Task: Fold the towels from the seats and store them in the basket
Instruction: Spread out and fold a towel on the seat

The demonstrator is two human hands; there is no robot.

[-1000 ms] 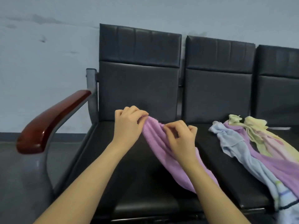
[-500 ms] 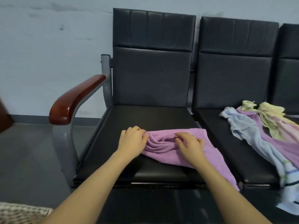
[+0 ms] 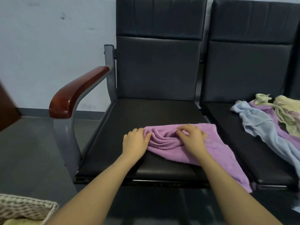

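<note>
A purple towel (image 3: 211,148) lies bunched on the front of the left black seat (image 3: 146,114), and its right corner hangs over the seat's front edge. My left hand (image 3: 135,141) grips the towel's left edge. My right hand (image 3: 192,137) rests on the towel's middle with curled fingers pinching a fold. Wrinkles gather between the two hands. A woven basket (image 3: 27,207) shows at the bottom left on the floor, with something pale yellow inside.
On the right seat (image 3: 230,132) lies a loose pile: a light blue towel (image 3: 258,122), another purple towel (image 3: 279,129) and a pale yellow towel (image 3: 287,109). A red-brown armrest (image 3: 76,93) stands left of the seat. The grey floor (image 3: 32,151) lies beyond it.
The purple towel came down from mid-air onto the seat with both hands on it. The view has dropped, which brings the basket into sight. In the last half second the hands barely moved.
</note>
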